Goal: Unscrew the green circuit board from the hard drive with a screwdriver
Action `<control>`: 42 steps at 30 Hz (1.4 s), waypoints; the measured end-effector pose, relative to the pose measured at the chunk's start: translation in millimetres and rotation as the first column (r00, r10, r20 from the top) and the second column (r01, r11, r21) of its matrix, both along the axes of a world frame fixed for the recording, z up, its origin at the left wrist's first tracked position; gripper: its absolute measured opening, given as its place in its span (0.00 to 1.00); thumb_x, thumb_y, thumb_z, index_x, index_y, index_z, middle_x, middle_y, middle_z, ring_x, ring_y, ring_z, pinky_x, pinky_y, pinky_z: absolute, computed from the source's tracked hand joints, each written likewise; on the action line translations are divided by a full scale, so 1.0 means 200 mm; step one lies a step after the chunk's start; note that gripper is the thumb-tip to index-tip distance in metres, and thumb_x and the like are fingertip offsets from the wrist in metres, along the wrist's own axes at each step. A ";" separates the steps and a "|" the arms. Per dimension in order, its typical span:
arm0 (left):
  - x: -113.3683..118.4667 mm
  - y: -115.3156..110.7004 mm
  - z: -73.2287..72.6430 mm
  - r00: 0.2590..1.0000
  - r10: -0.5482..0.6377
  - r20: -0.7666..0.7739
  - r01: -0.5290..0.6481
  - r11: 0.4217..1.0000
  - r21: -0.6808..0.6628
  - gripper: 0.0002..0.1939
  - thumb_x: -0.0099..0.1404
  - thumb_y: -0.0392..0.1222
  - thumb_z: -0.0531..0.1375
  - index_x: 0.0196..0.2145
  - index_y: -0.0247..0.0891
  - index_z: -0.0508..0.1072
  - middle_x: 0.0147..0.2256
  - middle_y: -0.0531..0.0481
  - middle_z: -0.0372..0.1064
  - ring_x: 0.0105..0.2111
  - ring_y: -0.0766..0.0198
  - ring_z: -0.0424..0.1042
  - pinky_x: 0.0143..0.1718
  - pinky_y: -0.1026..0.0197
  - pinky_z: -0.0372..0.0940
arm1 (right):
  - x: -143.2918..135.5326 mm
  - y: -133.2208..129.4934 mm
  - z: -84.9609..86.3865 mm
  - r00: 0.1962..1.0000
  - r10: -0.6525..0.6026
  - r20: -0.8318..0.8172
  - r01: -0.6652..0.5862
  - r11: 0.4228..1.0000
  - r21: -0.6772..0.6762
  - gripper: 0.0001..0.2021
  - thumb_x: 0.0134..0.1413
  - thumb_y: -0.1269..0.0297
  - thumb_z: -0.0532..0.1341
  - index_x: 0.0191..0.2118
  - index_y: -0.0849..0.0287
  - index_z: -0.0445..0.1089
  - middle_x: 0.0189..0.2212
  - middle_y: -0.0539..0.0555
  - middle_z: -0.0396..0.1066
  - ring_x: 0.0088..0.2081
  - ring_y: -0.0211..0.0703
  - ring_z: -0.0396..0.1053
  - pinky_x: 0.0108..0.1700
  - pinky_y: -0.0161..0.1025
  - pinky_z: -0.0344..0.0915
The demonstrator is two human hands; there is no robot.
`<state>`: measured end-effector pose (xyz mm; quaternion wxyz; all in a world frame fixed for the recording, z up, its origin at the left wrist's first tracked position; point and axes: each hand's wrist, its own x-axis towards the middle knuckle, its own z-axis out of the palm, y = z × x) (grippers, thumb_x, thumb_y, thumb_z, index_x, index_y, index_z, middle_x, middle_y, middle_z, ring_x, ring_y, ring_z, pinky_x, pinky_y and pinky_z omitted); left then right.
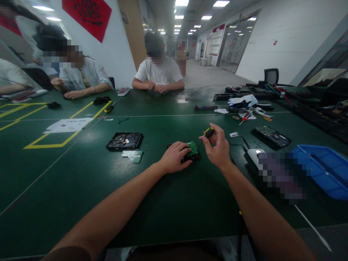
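Observation:
My left hand [176,157] grips a hard drive [195,156], with its fingers across the top and the thumb along the near edge. The green circuit board on the drive faces up, partly covered by the fingers. My right hand [218,146] is closed around a yellow and black screwdriver [209,132], just right of the drive. Its shaft slants down toward the board's right side; whether the tip touches is too small to tell. To the left lie an opened black drive [125,141] and, in front of it, a loose circuit board [133,156].
On the right are another hard drive [271,137], a white device [255,156] with a cable, and a blue tray [323,170]. Gloves [243,101] and a red screwdriver [245,117] lie farther back. Across the table [81,188] sits a person [160,72]; others sit at left.

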<state>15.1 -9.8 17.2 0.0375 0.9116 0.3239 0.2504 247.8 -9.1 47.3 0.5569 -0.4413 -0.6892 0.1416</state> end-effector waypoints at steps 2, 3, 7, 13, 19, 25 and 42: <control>0.00 0.00 0.00 1.000 0.000 0.002 0.000 1.000 0.004 0.23 0.68 0.52 0.64 0.56 0.40 0.72 0.57 0.40 0.70 0.58 0.46 0.68 0.62 0.40 0.65 | 0.00 0.00 0.00 1.000 -0.003 0.002 0.003 1.000 0.007 0.29 0.65 0.56 0.63 0.68 0.49 0.57 0.55 0.60 0.74 0.47 0.50 0.80 0.51 0.52 0.81; 0.00 0.00 0.00 1.000 -0.002 0.003 0.002 1.000 0.005 0.23 0.68 0.52 0.64 0.56 0.40 0.72 0.57 0.40 0.70 0.58 0.47 0.68 0.62 0.40 0.65 | 0.00 0.00 0.00 1.000 -0.004 0.002 0.003 1.000 0.012 0.29 0.65 0.57 0.63 0.68 0.50 0.57 0.55 0.60 0.74 0.46 0.50 0.80 0.51 0.52 0.81; 0.00 0.00 0.00 1.000 -0.008 0.004 0.008 1.000 0.012 0.23 0.68 0.52 0.64 0.56 0.39 0.72 0.57 0.40 0.70 0.58 0.46 0.68 0.62 0.39 0.65 | 0.01 0.01 -0.01 1.000 0.003 0.011 -0.004 0.999 0.032 0.29 0.65 0.58 0.63 0.68 0.49 0.57 0.56 0.61 0.74 0.47 0.50 0.80 0.50 0.52 0.81; 0.00 0.00 -0.01 1.000 -0.004 0.015 0.004 1.000 0.022 0.22 0.68 0.51 0.64 0.56 0.40 0.73 0.56 0.40 0.70 0.57 0.46 0.68 0.61 0.39 0.65 | 0.01 0.02 -0.02 1.000 0.001 0.014 -0.002 0.997 0.080 0.29 0.63 0.59 0.66 0.67 0.48 0.59 0.57 0.60 0.73 0.47 0.50 0.80 0.50 0.51 0.81; 0.00 0.01 -0.03 1.000 -0.007 0.016 0.007 0.999 0.032 0.23 0.68 0.52 0.64 0.56 0.40 0.72 0.56 0.40 0.70 0.58 0.46 0.68 0.61 0.40 0.65 | 0.00 0.01 0.00 0.998 -0.056 0.039 0.051 0.993 0.105 0.29 0.60 0.57 0.68 0.65 0.47 0.61 0.57 0.59 0.73 0.44 0.50 0.80 0.46 0.50 0.82; 0.00 0.01 -0.02 1.000 -0.007 0.011 0.007 0.999 0.032 0.23 0.68 0.52 0.64 0.57 0.39 0.72 0.56 0.40 0.70 0.57 0.46 0.68 0.61 0.40 0.65 | 0.00 0.00 0.01 0.996 -0.066 0.066 0.058 0.992 0.110 0.29 0.61 0.58 0.67 0.65 0.48 0.61 0.57 0.60 0.73 0.44 0.50 0.80 0.46 0.49 0.82; 0.00 0.02 -0.03 1.000 -0.011 0.016 0.010 0.999 0.038 0.23 0.68 0.52 0.64 0.56 0.39 0.72 0.56 0.40 0.70 0.57 0.47 0.68 0.62 0.40 0.65 | 0.00 -0.01 0.02 0.996 -0.010 0.084 0.002 0.996 0.084 0.30 0.63 0.60 0.64 0.69 0.47 0.61 0.54 0.57 0.76 0.49 0.51 0.79 0.51 0.51 0.81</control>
